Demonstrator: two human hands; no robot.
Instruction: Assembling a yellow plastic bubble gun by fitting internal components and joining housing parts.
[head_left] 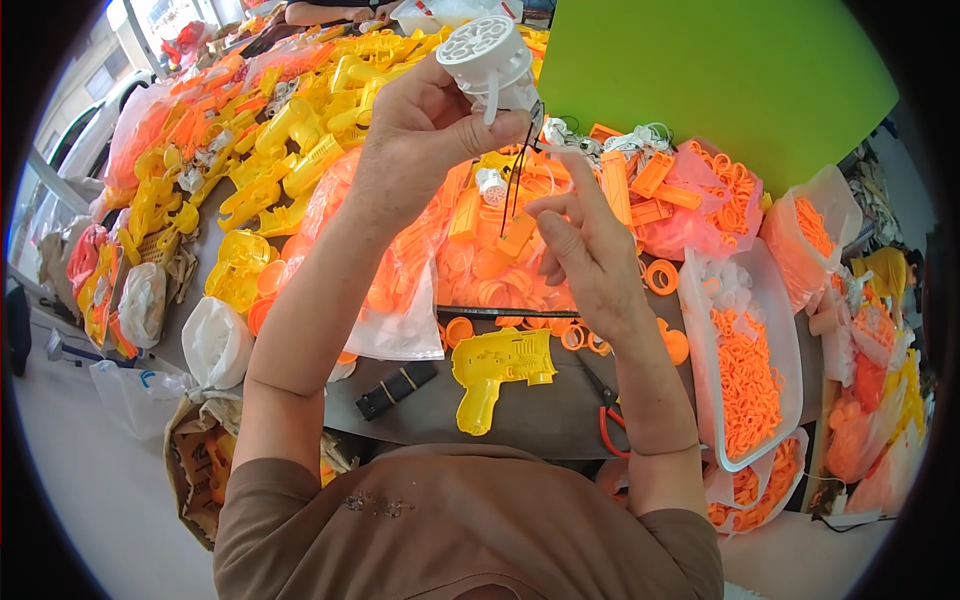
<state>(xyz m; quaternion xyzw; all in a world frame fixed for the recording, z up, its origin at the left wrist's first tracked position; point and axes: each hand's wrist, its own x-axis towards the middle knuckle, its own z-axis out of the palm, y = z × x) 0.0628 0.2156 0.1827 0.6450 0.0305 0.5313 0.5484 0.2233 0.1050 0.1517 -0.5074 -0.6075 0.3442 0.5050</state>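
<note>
Raised over the middle of the table, my left hand [425,135] grips a white plastic cylinder [487,55] with round holes in its face. Thin black wires [516,180] hang from the part's lower end. My right hand [590,245] is just right of the wires. Its index finger points up near the part's lower end, and its thumb stays apart with no object visible between them. Whether that fingertip touches the part is hard to tell. A yellow toy gun half-shell [500,370] lies in front of me, its grip toward my body.
Yellow shells [300,130] pile up at the far left. Orange parts [480,265] fill the middle. A clear tub [705,400] of orange rings is at right. A black strip [396,390] and a red-handled tool [612,430] lie nearby. A green panel [720,80] stands behind.
</note>
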